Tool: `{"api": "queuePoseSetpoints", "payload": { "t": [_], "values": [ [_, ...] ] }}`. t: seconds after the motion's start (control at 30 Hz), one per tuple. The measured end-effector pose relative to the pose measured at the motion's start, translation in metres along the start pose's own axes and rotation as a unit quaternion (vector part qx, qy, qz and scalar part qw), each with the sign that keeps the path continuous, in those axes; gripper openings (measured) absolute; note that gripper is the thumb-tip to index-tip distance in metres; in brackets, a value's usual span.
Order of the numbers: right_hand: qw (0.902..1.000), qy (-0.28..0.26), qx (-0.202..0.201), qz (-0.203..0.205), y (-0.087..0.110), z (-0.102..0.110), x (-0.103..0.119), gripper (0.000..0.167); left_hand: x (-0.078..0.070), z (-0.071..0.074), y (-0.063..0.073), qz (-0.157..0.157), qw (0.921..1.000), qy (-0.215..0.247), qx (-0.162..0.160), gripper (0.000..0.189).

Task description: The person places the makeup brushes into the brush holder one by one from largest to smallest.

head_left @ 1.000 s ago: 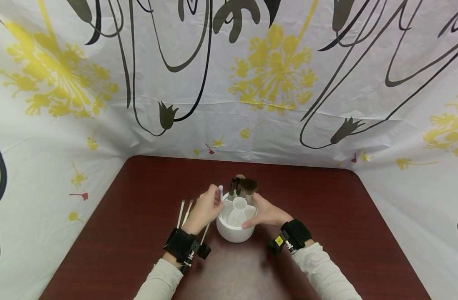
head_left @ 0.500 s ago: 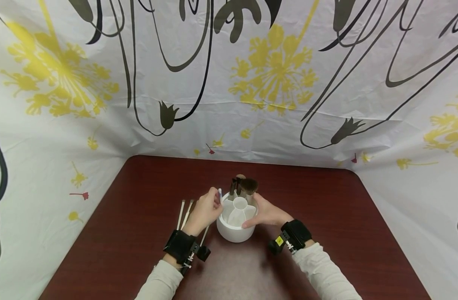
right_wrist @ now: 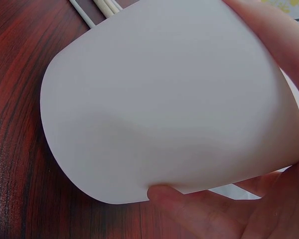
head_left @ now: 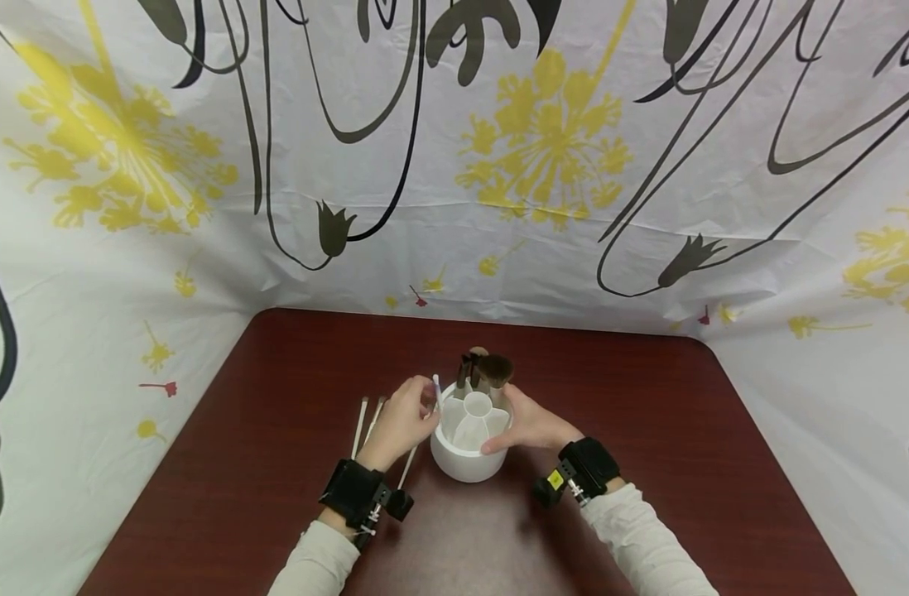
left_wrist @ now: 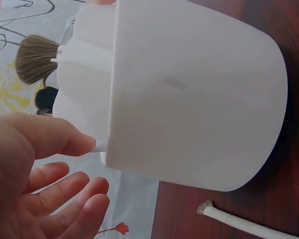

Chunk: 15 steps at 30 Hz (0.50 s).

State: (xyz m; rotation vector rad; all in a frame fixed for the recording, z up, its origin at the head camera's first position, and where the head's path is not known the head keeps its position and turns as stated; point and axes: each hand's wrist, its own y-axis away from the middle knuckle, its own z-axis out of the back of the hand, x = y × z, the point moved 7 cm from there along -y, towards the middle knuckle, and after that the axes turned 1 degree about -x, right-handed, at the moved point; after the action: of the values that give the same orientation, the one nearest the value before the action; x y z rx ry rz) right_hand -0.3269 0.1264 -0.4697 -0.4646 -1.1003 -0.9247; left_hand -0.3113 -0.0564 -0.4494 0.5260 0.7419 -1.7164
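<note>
A round white divided brush holder [head_left: 465, 466] stands on the table, several makeup brushes [head_left: 495, 369] upright in its back compartments, bristles up. My right hand [head_left: 536, 422] grips the holder around its right side, thumb at the front and fingers behind. At its left rim my left hand [head_left: 402, 422] pinches a slim white makeup brush [head_left: 437, 387], tip up. In the left wrist view, the thumb presses this brush close to the rim, and the other fingers are loosely bent below. Much of its length is hidden by the hand and the holder.
White-handled brushes [head_left: 359, 429] lie on the dark red table [head_left: 611, 381] left of the holder, partly under my left forearm. A patterned white curtain [head_left: 425, 273] hangs behind the table's back edge.
My left hand has come down slightly with the slim brush at the holder's left rim, and its wrist has shifted a little left. The right hand keeps its grip on the holder.
</note>
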Motion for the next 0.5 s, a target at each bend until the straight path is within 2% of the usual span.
{"api": "queuePoseSetpoints", "payload": {
  "t": [0.17,0.33,0.5],
  "values": [
    [0.9999,0.008,-0.002,0.009,0.001,0.0,0.001,0.099,0.0,0.006,0.0,-0.008,0.9999,-0.008,-0.012,0.031],
    [0.9993,0.035,-0.012,-0.004,0.002,0.001,0.001,0.092,0.004,0.008,-0.001,-0.009,0.9997,-0.007,-0.019,0.03],
    [0.9991,0.039,-0.014,-0.013,0.008,0.0,0.017,0.084,0.014,0.008,-0.002,0.004,0.9997,-0.009,-0.022,0.032]
  ]
}}
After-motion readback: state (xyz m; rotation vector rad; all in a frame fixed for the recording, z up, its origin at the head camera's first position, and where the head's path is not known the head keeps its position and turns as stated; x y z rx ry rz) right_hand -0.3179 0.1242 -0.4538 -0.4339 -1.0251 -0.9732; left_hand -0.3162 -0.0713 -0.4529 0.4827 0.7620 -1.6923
